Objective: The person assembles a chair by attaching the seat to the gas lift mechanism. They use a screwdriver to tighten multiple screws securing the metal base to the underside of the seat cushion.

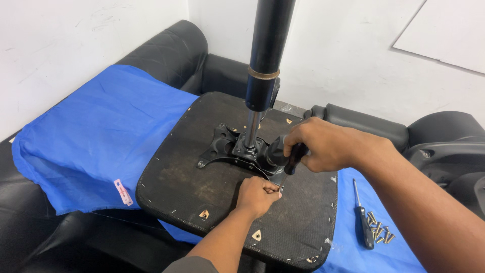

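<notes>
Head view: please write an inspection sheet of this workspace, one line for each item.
Surface: blue cloth spread over a black sofa.
Job's things: upturned chair seat with metal mechanism plate and gas lift column; screwdriver at the plate.
Clutter: second screwdriver and loose screws on the cloth.
Grippers: right hand grips the screwdriver handle; left hand pinches at its tip.
Cables: nothing seen.
Surroundings: white wall; black armrest part.
</notes>
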